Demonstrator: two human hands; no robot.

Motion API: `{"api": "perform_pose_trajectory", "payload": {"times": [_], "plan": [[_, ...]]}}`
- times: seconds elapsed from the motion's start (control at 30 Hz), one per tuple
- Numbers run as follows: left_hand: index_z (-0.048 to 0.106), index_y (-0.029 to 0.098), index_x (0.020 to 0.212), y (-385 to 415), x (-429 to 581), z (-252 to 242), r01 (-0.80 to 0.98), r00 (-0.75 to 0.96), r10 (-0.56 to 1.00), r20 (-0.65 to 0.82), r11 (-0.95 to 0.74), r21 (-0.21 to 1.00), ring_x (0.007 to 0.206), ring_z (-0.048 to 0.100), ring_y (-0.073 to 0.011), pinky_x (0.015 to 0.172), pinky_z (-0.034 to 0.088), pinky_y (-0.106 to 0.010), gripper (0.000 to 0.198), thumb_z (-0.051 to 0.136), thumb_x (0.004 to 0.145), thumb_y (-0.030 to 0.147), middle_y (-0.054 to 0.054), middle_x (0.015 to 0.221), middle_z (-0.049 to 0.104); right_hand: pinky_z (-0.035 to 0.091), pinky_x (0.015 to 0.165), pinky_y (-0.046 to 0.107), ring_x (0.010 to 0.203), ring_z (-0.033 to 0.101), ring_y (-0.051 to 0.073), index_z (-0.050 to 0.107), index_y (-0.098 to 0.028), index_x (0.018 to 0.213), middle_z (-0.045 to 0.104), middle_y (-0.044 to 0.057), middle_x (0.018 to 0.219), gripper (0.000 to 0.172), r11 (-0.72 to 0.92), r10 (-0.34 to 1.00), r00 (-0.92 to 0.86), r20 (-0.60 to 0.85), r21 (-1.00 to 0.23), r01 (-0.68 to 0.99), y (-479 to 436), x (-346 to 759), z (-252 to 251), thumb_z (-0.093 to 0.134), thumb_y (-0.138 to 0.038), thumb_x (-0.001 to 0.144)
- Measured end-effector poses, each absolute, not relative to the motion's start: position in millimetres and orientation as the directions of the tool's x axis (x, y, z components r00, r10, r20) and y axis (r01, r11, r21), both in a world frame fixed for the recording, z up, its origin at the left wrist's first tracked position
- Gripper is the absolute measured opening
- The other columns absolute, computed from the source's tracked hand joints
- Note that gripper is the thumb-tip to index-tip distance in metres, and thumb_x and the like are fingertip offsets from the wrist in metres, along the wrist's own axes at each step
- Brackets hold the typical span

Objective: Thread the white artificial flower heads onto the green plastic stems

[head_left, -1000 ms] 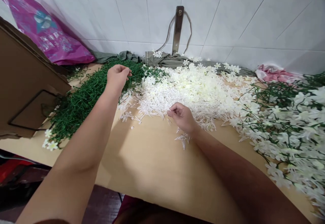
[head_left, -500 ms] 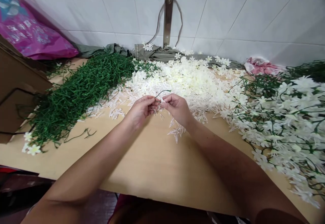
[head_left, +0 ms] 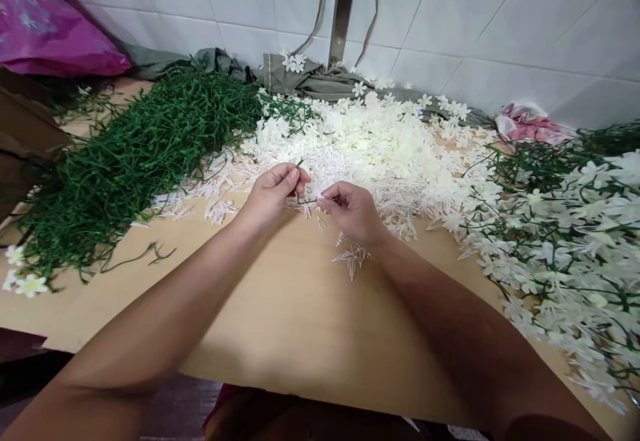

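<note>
Near the middle of the table, my left hand [head_left: 279,191] pinches a thin green stem [head_left: 306,201] that runs toward the other hand. My right hand [head_left: 353,211] has its thumb and forefinger closed at the stem's right end; any small part between those fingertips is too small to make out. Just behind both hands lies a heap of white flowers [head_left: 380,134] and thin white pieces [head_left: 395,204]. A pile of green stems [head_left: 165,141] is at the left. White flowers on green stems [head_left: 575,248] lie in a large heap at the right.
A cardboard box [head_left: 25,134] and a magenta bag [head_left: 55,28] stand at the far left. Grey cloth [head_left: 320,81] lies along the tiled wall, below a metal bracket [head_left: 343,14]. A pink and white cloth [head_left: 533,124] is at the back right. The table [head_left: 280,321] has a near edge.
The camera view has shifted. My hands have moved slightly apart, and the green stem, earlier rising above my fingers, now runs low between them.
</note>
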State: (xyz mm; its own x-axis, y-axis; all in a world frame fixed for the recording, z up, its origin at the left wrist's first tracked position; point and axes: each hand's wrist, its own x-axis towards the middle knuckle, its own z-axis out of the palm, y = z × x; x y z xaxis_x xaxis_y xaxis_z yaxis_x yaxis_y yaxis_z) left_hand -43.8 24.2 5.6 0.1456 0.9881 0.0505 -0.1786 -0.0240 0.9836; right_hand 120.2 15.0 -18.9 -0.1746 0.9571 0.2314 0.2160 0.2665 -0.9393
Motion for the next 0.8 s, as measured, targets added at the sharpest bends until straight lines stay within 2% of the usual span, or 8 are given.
{"api": "perform_pose_trajectory", "payload": {"times": [0.1, 0.23, 0.33, 0.5, 0.8], "plan": [[0.061, 0.013, 0.069, 25, -44, 3, -0.220, 0.171, 0.984, 0.040, -0.001, 0.975, 0.051, 0.043, -0.0061, 0.051, 0.033, -0.018, 0.026, 0.070, 0.073, 0.038, 0.003, 0.052, 0.047, 0.042, 0.053, 0.025, 0.052, 0.052, 0.008, 0.059, -0.017, 0.066, 0.058, -0.003, 0.056, 0.020, 0.166, 0.970, -0.201, 0.139, -0.979, 0.122, 16, 123, -14, 0.072, -0.031, 0.069], [0.059, 0.013, 0.069, 22, -42, 1, -0.235, 0.199, 0.978, -0.055, 0.102, 0.967, 0.040, 0.023, -0.0035, 0.043, 0.018, -0.018, 0.020, 0.060, 0.078, 0.030, 0.008, 0.044, 0.029, 0.045, 0.053, 0.024, 0.051, 0.053, 0.007, 0.063, -0.017, 0.067, 0.062, -0.001, 0.059, 0.028, 0.075, 0.984, -0.157, 0.081, -0.996, -0.041, 21, 130, -10, 0.077, -0.041, 0.064], [0.060, 0.012, 0.068, 16, -38, -1, -0.171, 0.255, 0.960, -0.115, 0.161, 0.972, 0.037, 0.019, -0.0034, 0.041, 0.012, -0.019, 0.020, 0.056, 0.079, 0.027, 0.008, 0.041, 0.029, 0.047, 0.055, 0.023, 0.054, 0.053, 0.006, 0.066, -0.017, 0.068, 0.063, -0.003, 0.061, 0.030, 0.027, 0.986, -0.163, 0.047, -0.992, -0.124, 23, 132, -11, 0.080, -0.043, 0.062], [0.060, 0.012, 0.071, 12, -32, -9, -0.152, 0.385, 0.916, -0.116, 0.187, 0.970, 0.039, 0.021, -0.0036, 0.041, 0.012, -0.019, 0.024, 0.061, 0.077, 0.036, 0.009, 0.041, 0.030, 0.050, 0.067, 0.027, 0.065, 0.058, 0.009, 0.063, -0.017, 0.066, 0.064, -0.002, 0.063, 0.028, 0.047, 0.960, -0.267, 0.088, -0.987, -0.155, 22, 131, -16, 0.078, -0.041, 0.066], [0.056, 0.014, 0.067, 16, -36, -11, -0.094, 0.443, 0.885, -0.139, 0.200, 0.975, 0.040, 0.019, -0.0034, 0.042, 0.012, -0.019, 0.028, 0.061, 0.078, 0.039, 0.009, 0.042, 0.027, 0.052, 0.064, 0.027, 0.063, 0.057, 0.008, 0.059, -0.017, 0.066, 0.060, -0.003, 0.065, 0.029, 0.118, 0.974, -0.186, 0.127, -0.991, -0.061, 24, 133, -18, 0.078, -0.040, 0.066]]}}
